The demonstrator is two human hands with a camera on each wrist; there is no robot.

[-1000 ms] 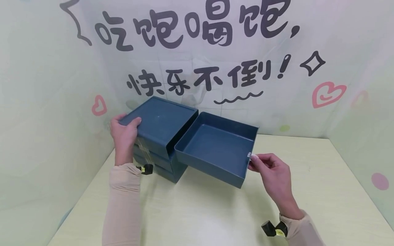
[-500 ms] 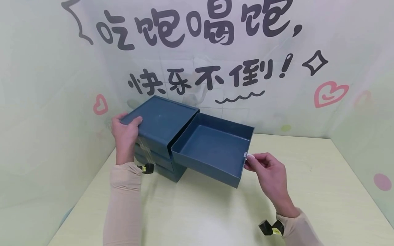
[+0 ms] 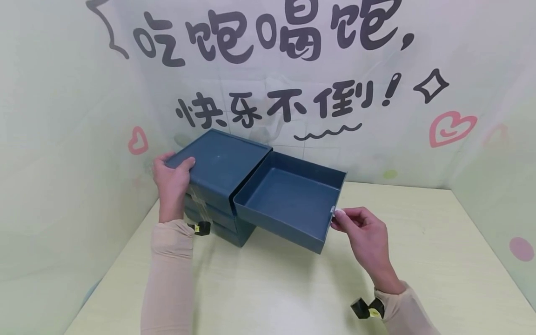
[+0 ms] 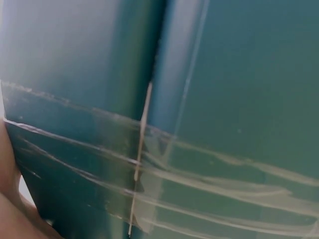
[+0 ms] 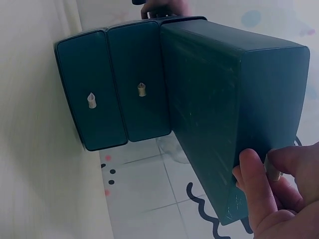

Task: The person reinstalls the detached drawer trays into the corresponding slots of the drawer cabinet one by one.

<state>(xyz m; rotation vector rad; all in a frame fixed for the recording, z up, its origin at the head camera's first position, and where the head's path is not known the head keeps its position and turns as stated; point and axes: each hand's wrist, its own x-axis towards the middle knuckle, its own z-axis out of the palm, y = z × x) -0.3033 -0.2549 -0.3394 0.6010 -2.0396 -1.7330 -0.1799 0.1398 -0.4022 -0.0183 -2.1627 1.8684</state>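
A dark blue drawer cabinet (image 3: 217,160) with stacked units stands at the left of the table. My left hand (image 3: 171,179) grips its left edge, thumb on the top and fingers over the far side. The top drawer (image 3: 289,197) is pulled far out to the right, with nothing inside it, its back end at the cabinet's opening. My right hand (image 3: 366,237) pinches the small pale knob (image 5: 272,168) on the drawer's front. In the right wrist view, two lower drawers (image 5: 134,79) are closed, each with a pale knob.
Clear tape (image 4: 224,186) runs across the side of the cabinet, over the seam between units. The pale table (image 3: 268,298) lies beneath. Behind stands a printed backdrop (image 3: 318,153) with dark lettering and pink hearts.
My right hand has moved the drawer slightly left, and the gap between drawer and cabinet has narrowed. The left hand keeps its grip on the cabinet.
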